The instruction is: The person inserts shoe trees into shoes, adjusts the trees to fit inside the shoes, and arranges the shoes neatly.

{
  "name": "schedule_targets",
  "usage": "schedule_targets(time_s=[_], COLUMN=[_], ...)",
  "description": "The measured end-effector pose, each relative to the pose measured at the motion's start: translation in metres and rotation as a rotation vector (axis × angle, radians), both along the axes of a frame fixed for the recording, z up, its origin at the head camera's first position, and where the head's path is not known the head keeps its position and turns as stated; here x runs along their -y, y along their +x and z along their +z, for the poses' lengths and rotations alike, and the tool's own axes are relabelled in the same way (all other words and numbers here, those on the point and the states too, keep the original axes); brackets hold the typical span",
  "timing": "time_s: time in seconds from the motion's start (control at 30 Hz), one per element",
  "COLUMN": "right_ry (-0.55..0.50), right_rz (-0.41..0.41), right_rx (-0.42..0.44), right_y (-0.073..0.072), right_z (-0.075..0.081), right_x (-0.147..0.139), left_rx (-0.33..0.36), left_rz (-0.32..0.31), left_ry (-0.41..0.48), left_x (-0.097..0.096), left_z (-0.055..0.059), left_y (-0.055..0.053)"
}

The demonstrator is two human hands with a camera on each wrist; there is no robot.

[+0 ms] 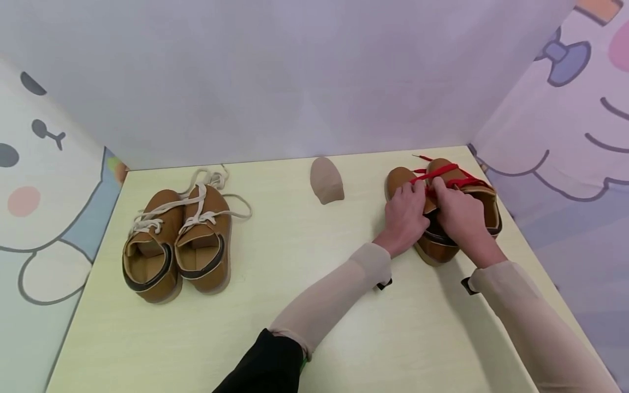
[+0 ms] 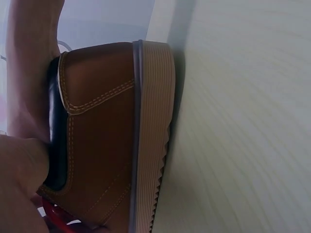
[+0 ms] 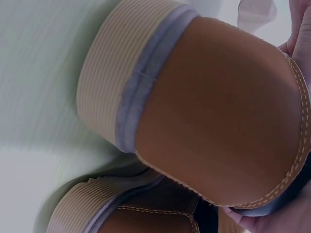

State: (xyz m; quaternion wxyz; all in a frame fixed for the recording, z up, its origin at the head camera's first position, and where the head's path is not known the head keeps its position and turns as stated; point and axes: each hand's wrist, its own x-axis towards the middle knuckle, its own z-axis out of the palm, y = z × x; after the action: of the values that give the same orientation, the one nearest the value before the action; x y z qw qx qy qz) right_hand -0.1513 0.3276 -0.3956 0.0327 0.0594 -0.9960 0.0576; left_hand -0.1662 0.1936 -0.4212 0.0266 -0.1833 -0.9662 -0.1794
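Note:
At the right of the table, in the head view, stands a pair of brown shoes with red laces (image 1: pixel 440 173). Both hands are over the left shoe (image 1: pixel 434 252) of that pair. My left hand (image 1: pixel 405 215) pinches the red lace at the shoe's left side, its fingers bent. From across the opening, my right hand (image 1: pixel 461 214) has curled fingers on the lacing and partly hides it. The other shoe (image 1: pixel 493 207) is close against it on the right. In the left wrist view, the worked shoe (image 2: pixel 99 145) rests sole down beside red lace (image 2: pixel 58 218).
Another brown pair with cream laces stands at the table's left, a left shoe (image 1: pixel 152 267) and a right shoe (image 1: pixel 208 256). A beige rounded piece (image 1: pixel 326 181) lies near the back edge. A pale wall (image 1: pixel 295 82) rises behind the table (image 1: pixel 295 256).

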Motion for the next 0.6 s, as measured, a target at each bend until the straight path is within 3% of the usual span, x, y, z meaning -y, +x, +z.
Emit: schedule_targets(time_s=[0.33,0.6], right_ry=[-0.006,-0.084], right_rz=[0.03,0.003], right_rx=[-0.006,0.082], right_y=[0.002,0.004], right_z=[0.0,0.0], right_x=[0.0,-0.003], left_rx=[0.006,0.056], left_rz=[-0.017,-0.126], left_ry=[0.017,0.058], left_x=[0.002,0.016], left_z=[-0.005,-0.001], left_y=[0.002,0.005])
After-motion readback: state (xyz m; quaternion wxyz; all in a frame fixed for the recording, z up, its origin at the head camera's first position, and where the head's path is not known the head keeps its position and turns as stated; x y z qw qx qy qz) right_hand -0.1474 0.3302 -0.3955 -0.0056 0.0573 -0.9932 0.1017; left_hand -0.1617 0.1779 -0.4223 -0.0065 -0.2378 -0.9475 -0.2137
